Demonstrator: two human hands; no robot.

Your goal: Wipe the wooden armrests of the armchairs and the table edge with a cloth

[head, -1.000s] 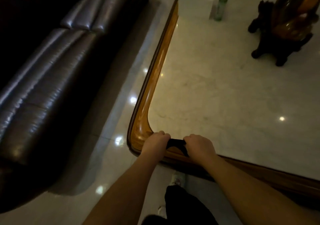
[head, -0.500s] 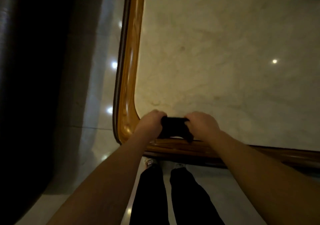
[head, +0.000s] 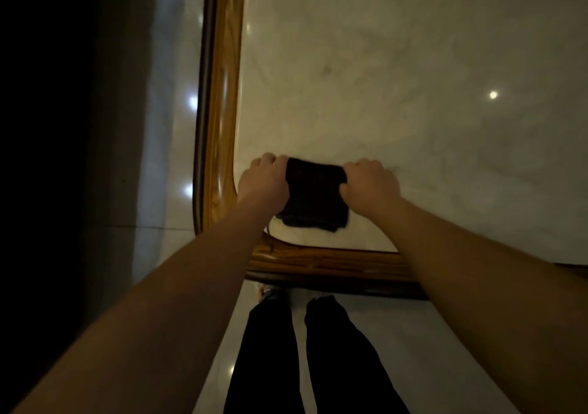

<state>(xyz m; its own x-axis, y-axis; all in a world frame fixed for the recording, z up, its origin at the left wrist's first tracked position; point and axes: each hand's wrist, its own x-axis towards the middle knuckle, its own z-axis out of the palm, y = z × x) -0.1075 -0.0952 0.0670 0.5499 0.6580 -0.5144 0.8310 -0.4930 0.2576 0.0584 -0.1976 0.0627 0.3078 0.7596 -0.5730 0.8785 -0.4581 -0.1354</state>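
- Cloth (head: 313, 195) on table (head: 397, 111) top, just inside corner of wood edge (head: 219, 120).
- Left hand (head: 264, 182), right hand (head: 369, 184) grip its ends, likely refolding before wiping edge.

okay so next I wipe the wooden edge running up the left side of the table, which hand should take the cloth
Left. Both hands grip the dark cloth over the marble top, but the left hand is right beside that wooden edge, while the right hand is farther in.
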